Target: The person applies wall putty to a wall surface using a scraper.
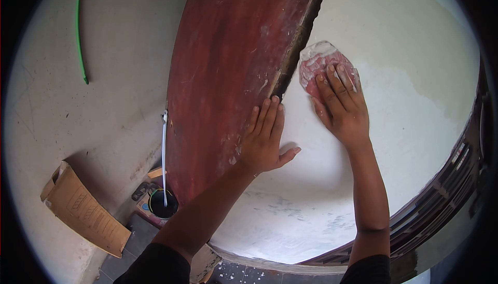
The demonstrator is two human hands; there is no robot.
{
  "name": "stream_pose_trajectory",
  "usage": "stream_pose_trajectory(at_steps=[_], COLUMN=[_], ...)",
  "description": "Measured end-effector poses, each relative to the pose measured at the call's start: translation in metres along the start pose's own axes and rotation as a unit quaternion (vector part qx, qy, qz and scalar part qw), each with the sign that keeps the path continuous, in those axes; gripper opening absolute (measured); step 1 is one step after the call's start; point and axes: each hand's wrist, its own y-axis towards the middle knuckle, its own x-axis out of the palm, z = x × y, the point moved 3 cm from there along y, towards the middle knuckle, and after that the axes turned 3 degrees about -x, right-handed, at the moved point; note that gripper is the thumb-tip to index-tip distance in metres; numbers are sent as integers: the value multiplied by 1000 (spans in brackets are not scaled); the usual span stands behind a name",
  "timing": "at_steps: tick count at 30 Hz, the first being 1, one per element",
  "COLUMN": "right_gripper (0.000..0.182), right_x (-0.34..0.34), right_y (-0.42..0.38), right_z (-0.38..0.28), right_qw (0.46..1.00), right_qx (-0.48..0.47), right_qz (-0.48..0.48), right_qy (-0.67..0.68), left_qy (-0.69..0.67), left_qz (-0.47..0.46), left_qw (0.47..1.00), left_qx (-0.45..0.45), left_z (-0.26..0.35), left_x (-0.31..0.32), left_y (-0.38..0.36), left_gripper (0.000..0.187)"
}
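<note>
My right hand (pixel 340 105) presses a flat reddish pad (pixel 320 61) against the white wall (pixel 311 144). White paste smears the pad, most thickly along its top edge, and my fingers lie over its lower part. The pad is close beside the dark, rough edge of a red-brown wooden panel (pixel 223 61). My left hand (pixel 265 139) rests flat at that edge, fingers pointing up and thumb out to the right. It holds nothing. The wall has a greenish-grey patch at the upper right and a whiter area around my hands.
At lower left a bent cardboard piece (pixel 85 209) leans by the grey wall. Near it is a dark round container (pixel 163 204), with a white strip (pixel 165 154) hanging above it. A green hose (pixel 79 35) hangs at upper left. Dark slats (pixel 441 196) curve along the right.
</note>
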Motion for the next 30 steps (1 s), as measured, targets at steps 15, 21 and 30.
stream_pose_trajectory(at_steps=[15, 21, 30], right_gripper=[45, 43, 41], right_x=[-11, -10, -12], right_y=[-41, -30, -44], right_z=[-4, -6, -7], right_qw=[998, 999, 998], right_qx=[-25, 11, -37], right_qz=[-48, -12, -36], right_qy=[11, 39, 37], left_qy=[-1, -8, -13], left_qz=[-4, -13, -2], left_qw=[1000, 1000, 1000], left_qx=[-1, -2, -2], left_z=[0, -1, -1], left_x=[1, 2, 4], left_y=[0, -1, -2], left_gripper=[93, 94, 95])
